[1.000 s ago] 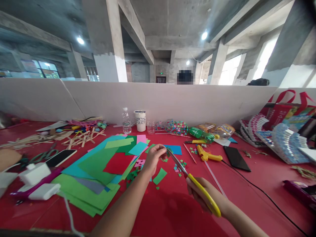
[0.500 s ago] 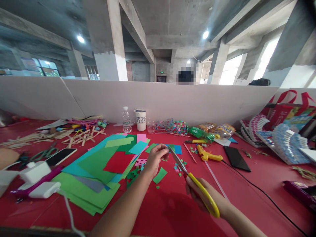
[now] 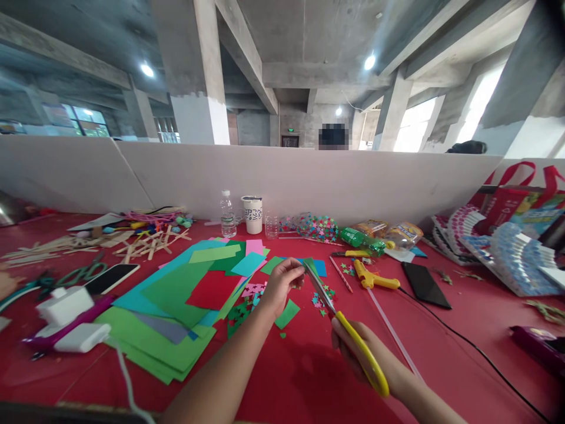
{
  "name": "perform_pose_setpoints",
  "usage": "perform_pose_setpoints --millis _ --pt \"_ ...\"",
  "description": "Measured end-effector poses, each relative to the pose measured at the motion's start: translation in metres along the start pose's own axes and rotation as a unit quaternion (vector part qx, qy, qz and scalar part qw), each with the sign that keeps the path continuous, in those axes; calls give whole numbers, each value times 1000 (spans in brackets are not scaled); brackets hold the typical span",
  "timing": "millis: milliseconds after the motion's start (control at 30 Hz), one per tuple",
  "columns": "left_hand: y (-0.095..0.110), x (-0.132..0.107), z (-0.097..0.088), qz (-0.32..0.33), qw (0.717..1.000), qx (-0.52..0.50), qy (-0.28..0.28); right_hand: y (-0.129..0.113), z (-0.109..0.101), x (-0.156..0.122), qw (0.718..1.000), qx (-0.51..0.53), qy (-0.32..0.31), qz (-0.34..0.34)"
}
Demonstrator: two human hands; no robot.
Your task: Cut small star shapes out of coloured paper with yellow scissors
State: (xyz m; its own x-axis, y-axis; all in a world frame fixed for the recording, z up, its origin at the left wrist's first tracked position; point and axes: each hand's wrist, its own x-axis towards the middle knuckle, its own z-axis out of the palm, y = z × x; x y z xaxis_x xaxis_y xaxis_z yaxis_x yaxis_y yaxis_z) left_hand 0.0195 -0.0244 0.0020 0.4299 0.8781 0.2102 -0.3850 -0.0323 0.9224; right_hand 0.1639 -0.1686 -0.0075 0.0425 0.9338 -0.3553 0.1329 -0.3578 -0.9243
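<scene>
My left hand [image 3: 281,284] is pinched on a small green paper scrap [image 3: 309,265] held above the red table [image 3: 309,377]. My right hand [image 3: 358,353] grips yellow-handled scissors [image 3: 348,330], whose blades reach up to the scrap. Small cut paper stars [image 3: 321,297] and a green offcut [image 3: 286,314] lie on the table below the hands. A spread of coloured paper sheets [image 3: 176,300] lies just left of my left forearm.
A yellow glue gun [image 3: 373,278] with a black cable, a black phone [image 3: 426,284], a water bottle [image 3: 228,216], a white cup [image 3: 252,214], wooden sticks [image 3: 145,244], green scissors [image 3: 82,274], a white device [image 3: 70,306] and paper fans [image 3: 494,247] surround the work spot. A white partition [image 3: 282,176] closes the back.
The view shifted slightly. My left hand turned the scrap a little and the scissors' blades closed in on it; both hands stay in about the same place.
</scene>
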Motion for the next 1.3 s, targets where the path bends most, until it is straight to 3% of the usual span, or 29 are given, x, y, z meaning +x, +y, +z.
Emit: perform_pose_setpoints --millis 433,767,933,1300 --pt "-6 2 -3 -20 999 -31 -6 0 2 4 999 5 18 35" --pt "-7 4 -2 20 999 -37 24 -4 3 0 1000 -14 11 8" --pt "-7 3 1 18 997 -69 -2 -3 5 0 1000 -13 7 -13" --pt "-4 0 0 28 999 15 8 8 1 8 1000 4 -10 -7"
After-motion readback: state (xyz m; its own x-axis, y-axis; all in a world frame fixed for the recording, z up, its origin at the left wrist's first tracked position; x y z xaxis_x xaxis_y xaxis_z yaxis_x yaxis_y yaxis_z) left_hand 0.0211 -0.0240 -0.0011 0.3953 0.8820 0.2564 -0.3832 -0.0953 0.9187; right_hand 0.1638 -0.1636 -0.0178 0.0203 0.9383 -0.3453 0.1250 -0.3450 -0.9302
